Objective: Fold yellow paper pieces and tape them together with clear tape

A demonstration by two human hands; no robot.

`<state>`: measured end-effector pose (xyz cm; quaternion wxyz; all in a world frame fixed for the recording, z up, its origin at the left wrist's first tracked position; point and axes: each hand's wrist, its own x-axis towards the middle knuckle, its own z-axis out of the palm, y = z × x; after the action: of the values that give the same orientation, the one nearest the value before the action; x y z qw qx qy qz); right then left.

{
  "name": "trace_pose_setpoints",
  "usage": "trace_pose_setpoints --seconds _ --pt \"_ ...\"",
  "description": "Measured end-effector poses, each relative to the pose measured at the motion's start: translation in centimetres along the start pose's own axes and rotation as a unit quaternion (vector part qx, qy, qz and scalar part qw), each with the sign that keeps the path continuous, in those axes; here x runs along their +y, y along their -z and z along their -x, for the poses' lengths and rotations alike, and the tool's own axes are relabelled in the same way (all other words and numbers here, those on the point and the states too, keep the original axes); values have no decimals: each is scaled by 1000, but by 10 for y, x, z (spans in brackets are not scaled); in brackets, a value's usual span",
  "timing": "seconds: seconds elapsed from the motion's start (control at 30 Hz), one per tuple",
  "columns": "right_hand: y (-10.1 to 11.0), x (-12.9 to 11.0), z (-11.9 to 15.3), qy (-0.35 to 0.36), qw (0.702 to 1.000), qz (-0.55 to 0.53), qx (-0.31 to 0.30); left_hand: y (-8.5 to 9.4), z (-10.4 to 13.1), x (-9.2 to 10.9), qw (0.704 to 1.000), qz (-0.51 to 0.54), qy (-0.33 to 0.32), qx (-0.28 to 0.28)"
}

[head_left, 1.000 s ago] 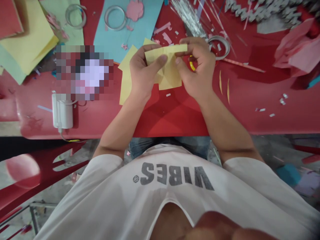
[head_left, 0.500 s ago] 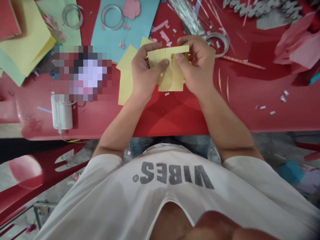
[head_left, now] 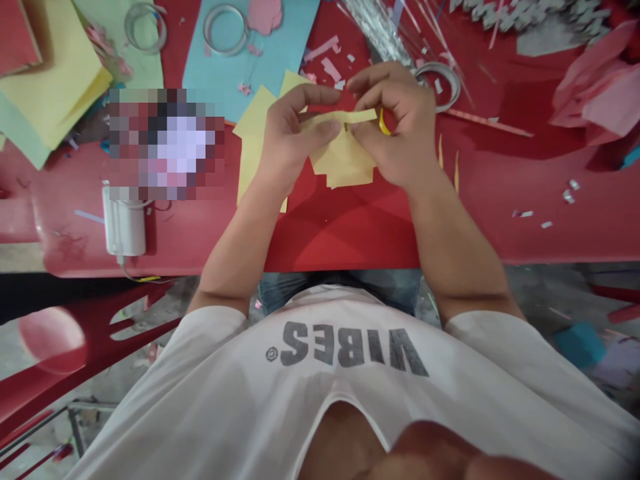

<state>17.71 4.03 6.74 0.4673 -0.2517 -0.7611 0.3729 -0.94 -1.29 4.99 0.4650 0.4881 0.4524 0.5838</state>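
Currently, I'm working a yellow paper (head_left: pixel 345 160) btwn two bare hands above the red table (head_left: pixel 525 173), viewing via head cam. The L hand (head_left: pixel 290 133) is pinching the paper's upper L part: thumb on the near face, index reaching over the top, other fingers mostly hiding behind. The R hand (head_left: pixel 407 137) is setting its thumb just under a narrow strip at the paper's top; its fingers are curving above, slightly apart, & whether they're pinching it I can't tell.

Progress, as I'm judging it: part-done. The paper is already showing creases, layers & that strip; its lower flaps are hanging loose, so I'm not calling it finished. How much is left I can't read. More yellow pcs (head_left: pixel 250 147) are lying just beside the L hand, seemingly unworked.

Re containers: I'm making out none for sure. A silver bundle (head_left: pixel 377 40) is lying beyond the R hand, poss. sleeved, can't tell. Near that hand, a roll (head_left: pixel 455 87) is ringing a white scrap (head_left: pixel 439 86).
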Motion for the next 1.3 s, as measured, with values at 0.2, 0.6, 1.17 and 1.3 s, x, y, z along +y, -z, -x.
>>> trace_pose_setpoints --seconds 0.2,0.6,1.17,1.3 --pt "-2 -6 4 1 1000 21 -5 -2 0 -5 998 -28 -47 30" --pt "-12 8 3 41 995 16 91 -16 6 -3 998 44 -5 41" --pt "-12 20 2 -46 995 -44 78 -14 5 -5 998 63 -22 20" --pt "-9 13 2 -54 995 -51 63 -13 1 -8 997 51 -44 30"
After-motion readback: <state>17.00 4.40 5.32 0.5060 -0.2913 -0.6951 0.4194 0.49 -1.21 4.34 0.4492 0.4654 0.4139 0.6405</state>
